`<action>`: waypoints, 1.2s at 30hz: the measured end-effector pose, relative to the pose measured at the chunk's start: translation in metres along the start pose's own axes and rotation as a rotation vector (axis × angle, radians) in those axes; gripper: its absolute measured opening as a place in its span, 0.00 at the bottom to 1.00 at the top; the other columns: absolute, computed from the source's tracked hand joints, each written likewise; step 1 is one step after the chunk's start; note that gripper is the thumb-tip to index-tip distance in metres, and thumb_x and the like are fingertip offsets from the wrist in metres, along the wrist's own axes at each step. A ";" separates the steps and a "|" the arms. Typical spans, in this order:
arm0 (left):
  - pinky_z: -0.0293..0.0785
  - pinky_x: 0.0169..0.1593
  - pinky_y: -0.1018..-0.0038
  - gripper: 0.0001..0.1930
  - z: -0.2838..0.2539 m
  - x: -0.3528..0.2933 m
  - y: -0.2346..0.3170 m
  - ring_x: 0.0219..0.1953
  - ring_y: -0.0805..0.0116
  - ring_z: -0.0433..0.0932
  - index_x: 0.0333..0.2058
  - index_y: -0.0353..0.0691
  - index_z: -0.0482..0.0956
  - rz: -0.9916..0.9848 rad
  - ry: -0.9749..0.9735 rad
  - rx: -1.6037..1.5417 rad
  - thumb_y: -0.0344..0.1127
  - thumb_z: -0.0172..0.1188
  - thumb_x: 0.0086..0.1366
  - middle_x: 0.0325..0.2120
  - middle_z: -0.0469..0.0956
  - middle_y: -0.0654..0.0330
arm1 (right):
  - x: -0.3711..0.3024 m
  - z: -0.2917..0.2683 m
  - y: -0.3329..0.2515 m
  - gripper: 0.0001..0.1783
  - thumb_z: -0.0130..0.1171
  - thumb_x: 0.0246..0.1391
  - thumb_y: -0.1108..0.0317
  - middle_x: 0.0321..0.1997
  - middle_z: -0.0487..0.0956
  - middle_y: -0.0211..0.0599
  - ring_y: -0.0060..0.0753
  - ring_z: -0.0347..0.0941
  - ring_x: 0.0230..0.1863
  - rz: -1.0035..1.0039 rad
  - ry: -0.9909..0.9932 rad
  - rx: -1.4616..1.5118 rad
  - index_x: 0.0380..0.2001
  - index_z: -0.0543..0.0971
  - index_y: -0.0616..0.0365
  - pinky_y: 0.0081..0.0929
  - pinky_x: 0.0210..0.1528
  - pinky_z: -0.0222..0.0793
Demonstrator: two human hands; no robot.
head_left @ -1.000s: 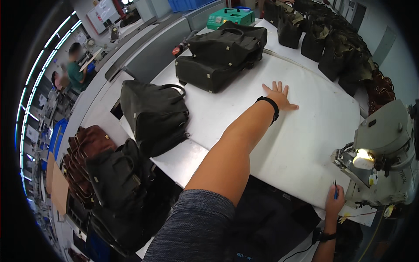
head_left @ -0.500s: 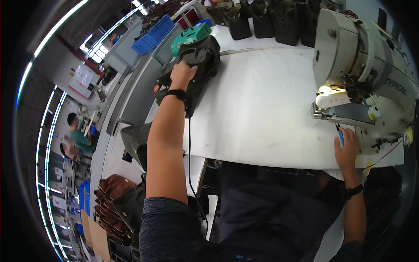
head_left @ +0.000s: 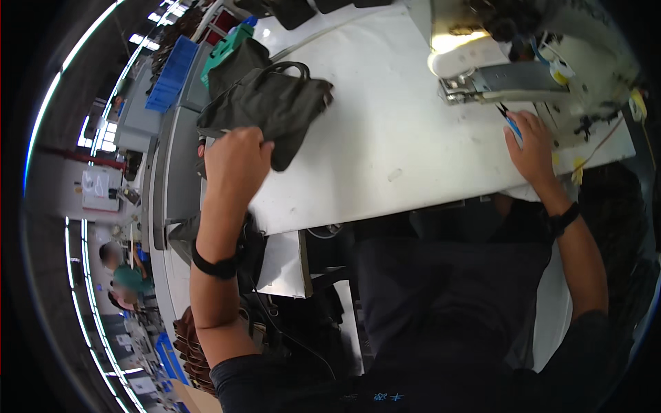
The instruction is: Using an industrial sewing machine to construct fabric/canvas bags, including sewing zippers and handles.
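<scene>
Stretching beyond the curled left hand (head_left: 237, 162), the dark bag (head_left: 267, 104) is pinched by its near edge.

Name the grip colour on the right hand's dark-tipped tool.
Blue grip, best seen in the head view.

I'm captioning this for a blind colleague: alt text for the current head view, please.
A person's left hand grips a dark green bag at a white worktable; the right hand holds a small blue-handled tool beside a sewing machine. A blue crate shows at upper left.

Dark bag (head_left: 272, 103) in left hand (head_left: 238, 162)
</scene>
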State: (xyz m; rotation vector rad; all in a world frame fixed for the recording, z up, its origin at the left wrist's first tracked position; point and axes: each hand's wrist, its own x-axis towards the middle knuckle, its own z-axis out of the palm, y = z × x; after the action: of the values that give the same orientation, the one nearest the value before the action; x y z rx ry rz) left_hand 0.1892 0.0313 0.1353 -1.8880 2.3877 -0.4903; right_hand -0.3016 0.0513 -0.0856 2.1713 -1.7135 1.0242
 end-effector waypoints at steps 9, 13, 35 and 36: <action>0.77 0.58 0.58 0.24 0.045 0.073 0.052 0.54 0.45 0.81 0.55 0.38 0.79 0.449 -0.278 -0.317 0.34 0.70 0.60 0.52 0.83 0.47 | -0.008 0.009 0.005 0.17 0.64 0.59 0.66 0.50 0.80 0.41 0.50 0.75 0.55 0.068 0.054 0.032 0.50 0.83 0.57 0.45 0.59 0.70; 0.69 0.68 0.53 0.33 0.100 0.144 0.065 0.63 0.38 0.72 0.63 0.34 0.73 0.924 0.011 -0.229 0.31 0.68 0.58 0.60 0.76 0.40 | -0.001 0.041 0.006 0.18 0.60 0.48 0.70 0.45 0.81 0.43 0.51 0.76 0.49 0.071 0.131 0.117 0.44 0.85 0.55 0.50 0.55 0.71; 0.78 0.58 0.55 0.28 0.032 -0.041 0.028 0.57 0.45 0.80 0.60 0.41 0.79 0.149 0.210 -0.031 0.23 0.57 0.58 0.54 0.83 0.47 | -0.005 0.007 0.008 0.12 0.62 0.56 0.71 0.44 0.78 0.48 0.52 0.74 0.51 0.029 0.041 0.026 0.44 0.81 0.57 0.49 0.56 0.69; 0.77 0.56 0.54 0.30 0.041 -0.055 0.049 0.55 0.42 0.80 0.60 0.38 0.77 0.308 0.262 -0.019 0.24 0.64 0.55 0.52 0.82 0.45 | -0.002 0.002 0.004 0.11 0.61 0.56 0.72 0.44 0.78 0.47 0.53 0.74 0.48 0.013 0.040 0.028 0.43 0.81 0.59 0.49 0.55 0.69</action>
State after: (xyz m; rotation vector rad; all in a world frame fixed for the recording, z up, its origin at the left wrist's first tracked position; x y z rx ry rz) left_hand 0.1666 0.0851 0.0741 -1.4987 2.7884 -0.7274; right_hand -0.3047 0.0505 -0.0894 2.1446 -1.7081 1.0939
